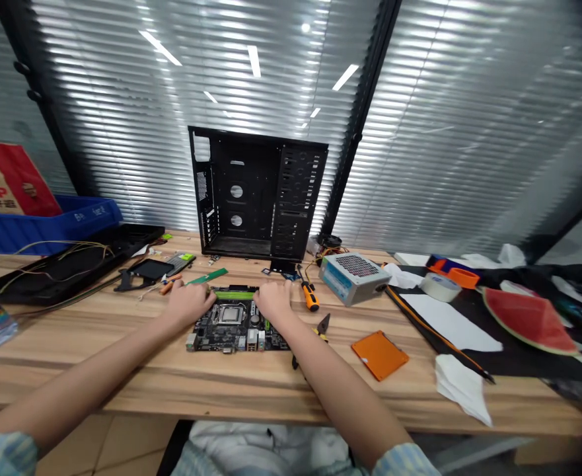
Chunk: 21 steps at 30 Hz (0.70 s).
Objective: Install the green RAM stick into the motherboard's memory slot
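A black motherboard with a silver processor in its socket lies flat on the wooden table before me. My left hand is closed at its far left corner, thumb near the green memory slots. Over its far right part bends my right hand, closed on the board, most fingertips hidden behind the knuckles. A green memory stick lies just beyond my left fingers; whether they touch it I cannot tell. Beside my right hand are an orange screwdriver and pliers, partly covered by my forearm.
An open black computer case stands at the back. Right of it sit a power supply, an orange drive, tissues and a watermelon slice. On the left are a black panel with cables and a blue bin.
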### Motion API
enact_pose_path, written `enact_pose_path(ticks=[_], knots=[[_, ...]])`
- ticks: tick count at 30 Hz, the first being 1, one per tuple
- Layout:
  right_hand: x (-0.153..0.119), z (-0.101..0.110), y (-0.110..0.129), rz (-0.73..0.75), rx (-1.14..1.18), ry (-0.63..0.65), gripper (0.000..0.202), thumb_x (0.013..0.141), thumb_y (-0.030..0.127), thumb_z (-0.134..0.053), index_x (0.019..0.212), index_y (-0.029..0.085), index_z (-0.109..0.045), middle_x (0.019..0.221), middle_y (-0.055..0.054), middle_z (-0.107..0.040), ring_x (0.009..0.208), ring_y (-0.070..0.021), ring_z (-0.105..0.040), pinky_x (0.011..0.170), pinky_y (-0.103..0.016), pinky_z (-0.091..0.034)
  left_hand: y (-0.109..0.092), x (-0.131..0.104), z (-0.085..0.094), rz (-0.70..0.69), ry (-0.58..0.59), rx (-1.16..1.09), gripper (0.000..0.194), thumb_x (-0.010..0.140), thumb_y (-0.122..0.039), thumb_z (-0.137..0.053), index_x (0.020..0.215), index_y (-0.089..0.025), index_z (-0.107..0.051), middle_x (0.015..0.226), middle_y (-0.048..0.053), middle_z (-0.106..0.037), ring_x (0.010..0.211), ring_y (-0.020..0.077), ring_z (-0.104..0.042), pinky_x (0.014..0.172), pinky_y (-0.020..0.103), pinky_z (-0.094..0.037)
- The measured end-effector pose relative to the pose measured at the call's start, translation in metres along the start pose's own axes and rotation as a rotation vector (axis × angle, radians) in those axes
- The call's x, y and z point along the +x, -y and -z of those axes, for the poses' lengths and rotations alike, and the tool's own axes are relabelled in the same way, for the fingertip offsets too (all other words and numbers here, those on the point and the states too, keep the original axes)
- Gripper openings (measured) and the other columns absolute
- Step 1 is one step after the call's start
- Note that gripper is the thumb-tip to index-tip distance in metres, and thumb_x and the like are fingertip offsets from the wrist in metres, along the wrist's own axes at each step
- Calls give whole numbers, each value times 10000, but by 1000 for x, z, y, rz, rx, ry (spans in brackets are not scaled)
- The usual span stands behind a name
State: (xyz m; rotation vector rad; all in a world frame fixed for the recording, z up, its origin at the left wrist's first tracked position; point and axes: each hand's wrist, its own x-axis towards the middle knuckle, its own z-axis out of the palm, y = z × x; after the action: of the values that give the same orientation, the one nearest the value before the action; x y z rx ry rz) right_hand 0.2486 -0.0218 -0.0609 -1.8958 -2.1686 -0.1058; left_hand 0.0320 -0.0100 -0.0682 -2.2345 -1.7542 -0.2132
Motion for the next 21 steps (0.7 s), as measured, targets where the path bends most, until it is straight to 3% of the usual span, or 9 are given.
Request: enact_pose_path(ticks=[4, 8, 14, 21], knots=[[-3, 3, -4, -8, 24, -1, 312, 891, 312, -430, 956, 118, -665, 943, -166, -711, 868, -265, -651, 898, -445, -282, 9, 1, -2, -33, -14, -63, 426, 887, -446, -343, 703, -165, -605, 733, 136, -703, 714, 296, -647, 821, 452, -305], [-6, 7, -9, -54, 72, 25, 359, 894, 433, -447, 962, 147, -654, 931, -144, -707, 914, -274, -640, 902, -434, -297, 26, 2, -5, -130, -55, -180, 319, 836, -466, -429, 751, -191, -565, 773, 88, -696, 784, 282, -629, 849, 423, -305], [-7, 8, -19, -25, 204, -37, 256, 894, 233, -393, 1012, 207, -619, 1074, -83, -677, 1010, -230, -601, 859, -376, -311, 47, 2, -2, -318, -48, -321, 283, 782, -383, -440, 971, -207, -557, 1001, 69, -671, 961, 269, -586, 889, 395, -307], [-4, 6, -31, -8, 204, -25, 335, 904, 185, -358, 1074, 278, -631, 1175, -45, -614, 1077, -206, -558, 887, -357, -310, 49, 3, -2, -340, -20, -395, 330, 793, -372, -469, 1064, -219, -579, 1085, 74, -650, 1047, 276, -552, 940, 399, -325]])
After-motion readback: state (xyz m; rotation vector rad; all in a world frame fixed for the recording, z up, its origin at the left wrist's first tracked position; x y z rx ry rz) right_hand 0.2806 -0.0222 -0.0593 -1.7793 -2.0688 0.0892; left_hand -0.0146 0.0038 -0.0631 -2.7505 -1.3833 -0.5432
